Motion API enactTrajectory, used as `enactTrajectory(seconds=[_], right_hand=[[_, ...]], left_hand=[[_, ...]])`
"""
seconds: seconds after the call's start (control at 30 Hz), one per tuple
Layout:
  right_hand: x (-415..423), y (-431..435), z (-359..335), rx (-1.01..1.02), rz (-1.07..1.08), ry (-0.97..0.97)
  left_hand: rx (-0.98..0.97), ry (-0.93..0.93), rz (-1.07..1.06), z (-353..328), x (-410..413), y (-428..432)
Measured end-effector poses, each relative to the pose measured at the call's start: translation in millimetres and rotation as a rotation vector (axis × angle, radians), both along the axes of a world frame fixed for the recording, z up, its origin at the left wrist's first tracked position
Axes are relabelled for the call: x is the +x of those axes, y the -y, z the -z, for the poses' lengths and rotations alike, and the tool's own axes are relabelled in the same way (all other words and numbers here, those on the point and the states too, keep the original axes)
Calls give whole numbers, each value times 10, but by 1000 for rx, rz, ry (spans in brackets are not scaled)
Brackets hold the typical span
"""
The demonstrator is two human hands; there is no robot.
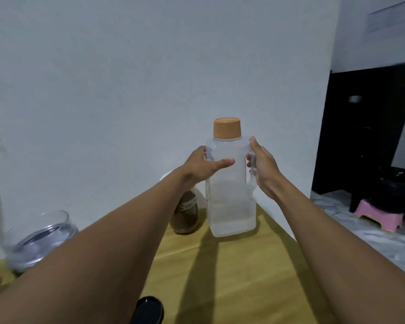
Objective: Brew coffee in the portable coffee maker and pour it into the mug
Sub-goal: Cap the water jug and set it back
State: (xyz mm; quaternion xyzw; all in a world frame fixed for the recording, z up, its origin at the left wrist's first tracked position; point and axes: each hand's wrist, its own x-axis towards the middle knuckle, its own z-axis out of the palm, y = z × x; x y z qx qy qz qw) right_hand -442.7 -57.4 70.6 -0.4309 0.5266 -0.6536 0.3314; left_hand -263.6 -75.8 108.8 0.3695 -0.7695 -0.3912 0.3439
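Where the jug (pixel 230 202) stands, a brown jar (pixel 185 219) sits just beside.

A plain white wall (pixel 103 78) fills the upper left and middle of the frame ahead of me. My yellow table (pixel 243 277) runs along the bottom. At lower left on it sits a glass bowl (pixel 40 239), blurred, with something pale grey inside. At right stands a dark cabinet (pixel 360 127), and below it a pink stool (pixel 379 217) on the marbled floor (pixel 372 242) carries a black basin (pixel 398 190). A sheet of paper (pixel 388 17) hangs in the upper right corner.
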Motion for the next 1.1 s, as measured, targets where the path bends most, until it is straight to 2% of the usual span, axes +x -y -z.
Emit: enactTrajectory(seconds=[0.23, 0.4, 0.6, 0.7, 0.87, 1.1], right_hand=[[-199, 689, 220, 12, 2, -54], [-261, 863, 264, 24, -26, -52], [-202, 716, 186, 72, -47, -137], [-168, 587, 107, 118, -59, -156], [-74, 438, 55, 147, -52, -150], [-43, 388, 57, 198, -39, -175]], left_hand=[[71, 46, -24, 156, -224, 710], [71, 63, -48, 178, -277, 882], [79, 122, -194, 163, -266, 726], [133, 66, -187, 114, -234, 605], [98, 7, -233, 136, -235, 403], [122, -2, -262, 141, -235, 316]])
